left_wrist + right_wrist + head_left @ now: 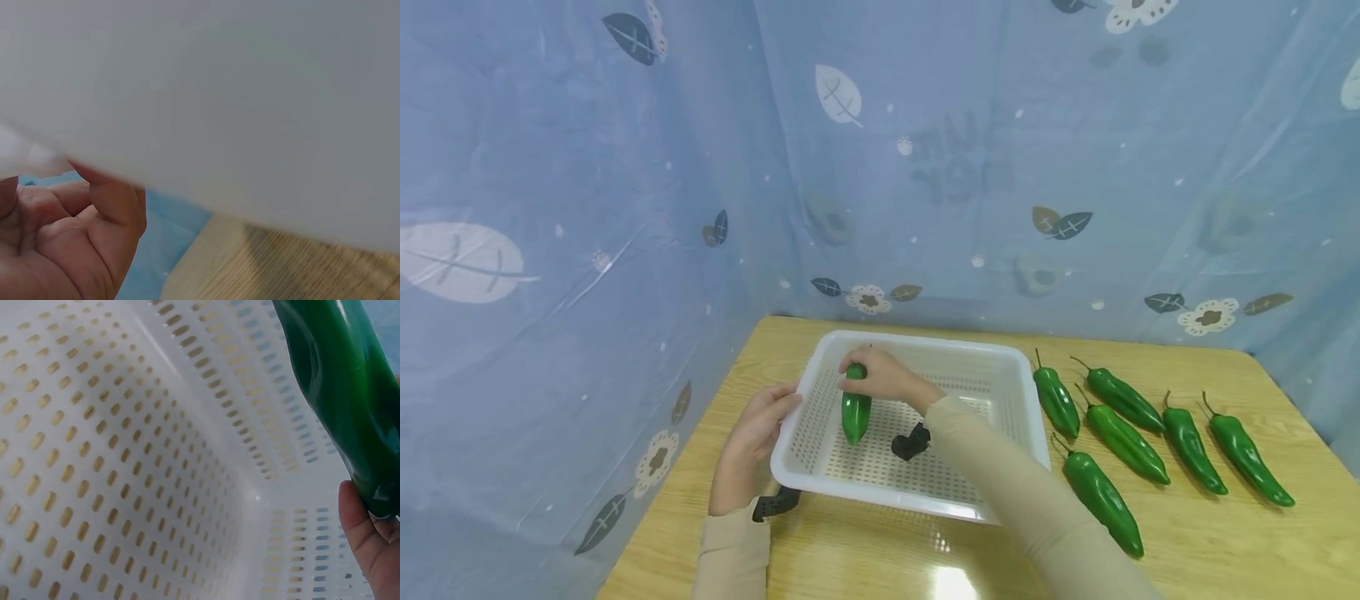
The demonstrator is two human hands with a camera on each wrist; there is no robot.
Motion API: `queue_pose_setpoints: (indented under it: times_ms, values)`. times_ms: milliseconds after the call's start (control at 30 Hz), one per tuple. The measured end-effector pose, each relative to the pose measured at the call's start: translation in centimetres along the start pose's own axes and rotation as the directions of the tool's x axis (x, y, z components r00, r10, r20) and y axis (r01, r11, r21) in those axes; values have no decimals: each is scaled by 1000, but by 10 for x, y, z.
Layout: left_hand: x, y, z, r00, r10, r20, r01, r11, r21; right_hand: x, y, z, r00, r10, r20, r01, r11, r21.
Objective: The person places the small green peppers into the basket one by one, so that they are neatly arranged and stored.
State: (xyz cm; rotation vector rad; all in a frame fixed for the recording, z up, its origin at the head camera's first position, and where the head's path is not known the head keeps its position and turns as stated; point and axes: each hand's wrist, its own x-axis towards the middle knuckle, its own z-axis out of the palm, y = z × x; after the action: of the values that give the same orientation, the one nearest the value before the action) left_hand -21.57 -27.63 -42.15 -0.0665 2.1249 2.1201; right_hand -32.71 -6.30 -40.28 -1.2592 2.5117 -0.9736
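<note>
A white perforated plastic basket (820,492) stands on the wooden table. In the head view my right hand (883,375) is over the basket's left part and grips a green chili pepper (856,417) near its stem end, the tip pointing down toward me. The right wrist view shows that pepper (344,381) large, with a fingertip against its end; the basket floor beside it holds nothing there. At the basket's left side my left hand (763,425) holds the rim. Curled fingers (119,206) show under the white wall in the left wrist view.
Several green chili peppers (1123,442) with stems lie on the table (1292,417) to the right of the basket. A blue patterned curtain (925,208) hangs behind and along the left. Black wrist devices (912,442) sit at both wrists.
</note>
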Motion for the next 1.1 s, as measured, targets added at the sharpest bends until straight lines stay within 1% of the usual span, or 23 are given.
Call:
queue_pose_setpoints:
  times_ms: [133,200,267,467,600,767,867,1000,1100]
  values:
    - [-1,-1,-1,1000,-4,5,4,1000,10,3,2,9,1000,7,29,-5,998,-62]
    - [-2,-1,-1,1000,-3,13,2,1000,20,4,2,13,999,11,42,-7,997,-81]
    - [-4,-2,-2,1000,-4,14,4,1000,26,5,2,18,998,16,57,-11,997,-78]
    - [-4,-4,-2,1000,-9,-7,9,1000,21,7,0,28,992,71,101,-62,993,-97]
    - [-3,-4,-1,1000,-3,-3,3,1000,18,7,0,30,986,117,121,-103,987,-120]
    - [-5,-4,-1,1000,6,18,-6,1000,27,8,-1,35,977,171,127,-154,979,-132]
    - [-6,-2,-1,1000,13,24,-13,1000,21,9,-2,37,972,191,136,-177,978,-108]
    - [-5,-1,-1,999,21,34,-22,1000,15,9,-1,41,966,213,150,-201,976,-85]
    - [-5,-2,0,1000,12,25,-13,1000,17,9,1,45,966,215,144,-203,975,-90]
